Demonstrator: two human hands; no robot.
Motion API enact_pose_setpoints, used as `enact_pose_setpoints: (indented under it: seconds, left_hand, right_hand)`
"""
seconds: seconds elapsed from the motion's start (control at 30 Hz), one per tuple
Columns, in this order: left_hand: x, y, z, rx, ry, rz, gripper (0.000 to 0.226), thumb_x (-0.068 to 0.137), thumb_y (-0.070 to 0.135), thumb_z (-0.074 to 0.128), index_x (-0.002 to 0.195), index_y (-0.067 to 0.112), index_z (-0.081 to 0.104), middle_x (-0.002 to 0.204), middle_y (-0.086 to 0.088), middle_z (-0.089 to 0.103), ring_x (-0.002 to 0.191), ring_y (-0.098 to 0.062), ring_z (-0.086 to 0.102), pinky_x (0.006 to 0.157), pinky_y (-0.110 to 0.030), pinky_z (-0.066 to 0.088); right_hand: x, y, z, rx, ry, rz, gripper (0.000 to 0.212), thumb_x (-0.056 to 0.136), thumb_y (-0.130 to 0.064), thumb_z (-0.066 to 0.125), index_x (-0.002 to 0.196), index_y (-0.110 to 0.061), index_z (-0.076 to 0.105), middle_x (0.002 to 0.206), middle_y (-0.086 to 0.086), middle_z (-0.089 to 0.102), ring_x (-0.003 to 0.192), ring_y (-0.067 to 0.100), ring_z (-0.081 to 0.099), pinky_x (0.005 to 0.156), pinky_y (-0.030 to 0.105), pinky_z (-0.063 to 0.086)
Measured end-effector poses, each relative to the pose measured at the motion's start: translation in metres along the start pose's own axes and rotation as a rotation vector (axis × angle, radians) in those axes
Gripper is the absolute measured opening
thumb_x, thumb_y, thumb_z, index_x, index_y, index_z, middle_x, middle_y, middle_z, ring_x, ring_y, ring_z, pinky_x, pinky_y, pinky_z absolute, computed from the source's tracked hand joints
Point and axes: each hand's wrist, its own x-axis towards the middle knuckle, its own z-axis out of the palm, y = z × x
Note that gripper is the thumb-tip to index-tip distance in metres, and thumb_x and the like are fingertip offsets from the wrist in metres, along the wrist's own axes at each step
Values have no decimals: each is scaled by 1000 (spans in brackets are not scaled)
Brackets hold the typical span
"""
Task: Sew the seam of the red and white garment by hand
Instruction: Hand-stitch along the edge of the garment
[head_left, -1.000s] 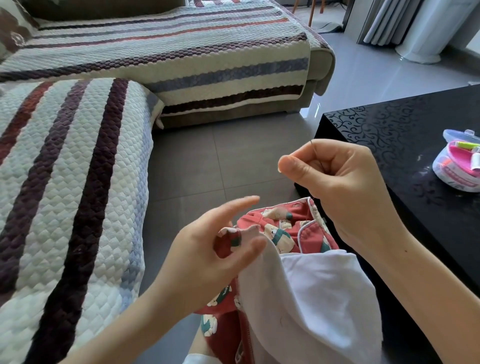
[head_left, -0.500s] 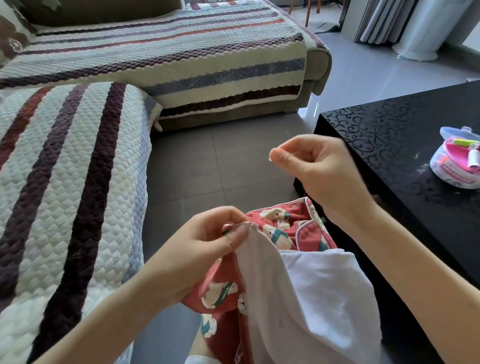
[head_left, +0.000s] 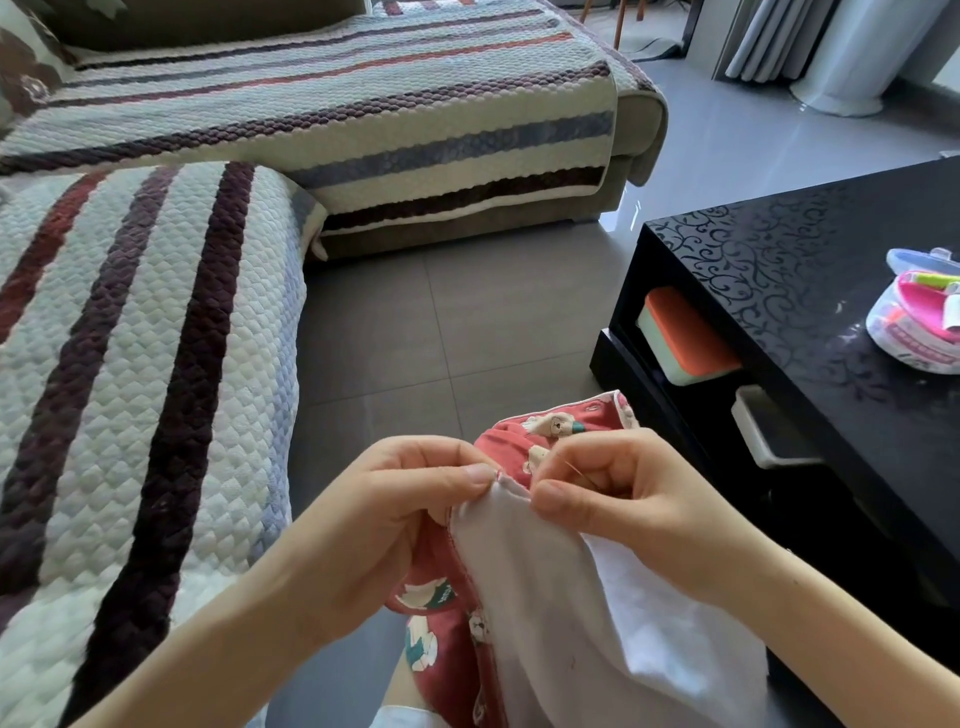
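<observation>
The red garment with its bear print and white lining (head_left: 540, 587) lies over my lap, low in the middle of the view. My left hand (head_left: 395, 514) pinches the top edge of the seam between thumb and forefinger. My right hand (head_left: 618, 499) is right beside it at the same edge, its thumb and forefinger pinching a thin needle (head_left: 574, 467) that points up and to the left toward the seam. I cannot make out any thread.
A striped quilted sofa cover (head_left: 156, 364) fills the left and the back. A black glossy coffee table (head_left: 810, 322) stands at the right with a round sewing kit (head_left: 919, 322) on it and an orange-lidded box (head_left: 685, 338) on its lower shelf. Grey floor tiles lie between.
My right hand has come down from in front of the table to the garment's top edge, next to my left hand. My left hand closed its pinch on the seam edge.
</observation>
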Motion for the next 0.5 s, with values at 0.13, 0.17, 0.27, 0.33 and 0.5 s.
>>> enact_pose_setpoints:
  seconds: [0.13,0.17,0.27,0.33,0.5]
  left_hand:
    - [-2,-2,6,58,7,20,21,60,29,76,69,11,70,57,-3,47,45,-13,39,44,-21,25]
    - [-3,-2,8,76,9,27,17,61,26,77,68,12,71,56,-1,48,44,-12,39,43,-20,25]
    - [-4,-3,18,50,4,25,3,64,17,73,64,14,73,52,1,54,37,-6,43,37,-12,28]
    - [-4,-3,24,56,6,40,4,64,15,70,64,13,74,51,2,57,35,-4,44,34,-11,31]
    - [-5,-3,30,55,-3,75,7,68,13,67,64,11,73,50,4,59,35,0,47,36,-7,34]
  right_hand:
    - [-10,-5,-8,-52,0,16,36,78,-45,70,70,-11,62,61,9,43,57,19,34,52,22,25]
    - [-13,-7,-10,-63,-1,25,39,77,-46,70,71,-9,61,61,9,44,58,19,35,53,22,26]
    - [-24,-14,-14,-87,-30,49,26,76,-38,68,68,-13,62,59,8,43,57,14,37,52,17,29]
    - [-27,-16,-17,-115,-59,47,25,79,-40,66,77,-15,63,62,18,46,59,21,39,53,22,33]
    - [-30,-13,-21,-229,4,-38,15,87,-36,50,84,-25,59,67,-7,49,59,10,41,56,17,34]
